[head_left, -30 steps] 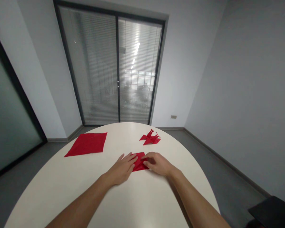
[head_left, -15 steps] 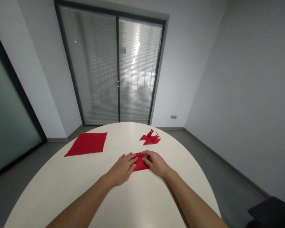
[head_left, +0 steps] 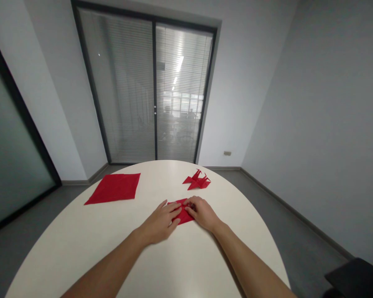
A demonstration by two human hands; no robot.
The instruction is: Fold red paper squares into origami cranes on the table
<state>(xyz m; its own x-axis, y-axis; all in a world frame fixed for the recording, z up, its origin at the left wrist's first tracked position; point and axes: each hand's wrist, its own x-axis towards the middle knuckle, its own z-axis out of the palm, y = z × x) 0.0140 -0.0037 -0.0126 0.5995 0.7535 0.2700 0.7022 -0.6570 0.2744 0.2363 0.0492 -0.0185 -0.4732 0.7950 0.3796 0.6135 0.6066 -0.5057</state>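
Head | folded red paper piece (head_left: 184, 217): on round white table (head_left: 180, 265), partly under both hands | left hand (head_left: 160, 222): fingers loosely spread over its left side | right hand (head_left: 204, 213): fingertips curled at its right, pinch unclear | risk: left fingers slipping could skew creases

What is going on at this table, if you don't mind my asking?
A person is working with both hands on a small piece of red paper lying on a white table. The left hand rests over its left part, while the right hand touches its right part with bent fingers. Farther back are folded red figures and, to the left, a flat red sheet.
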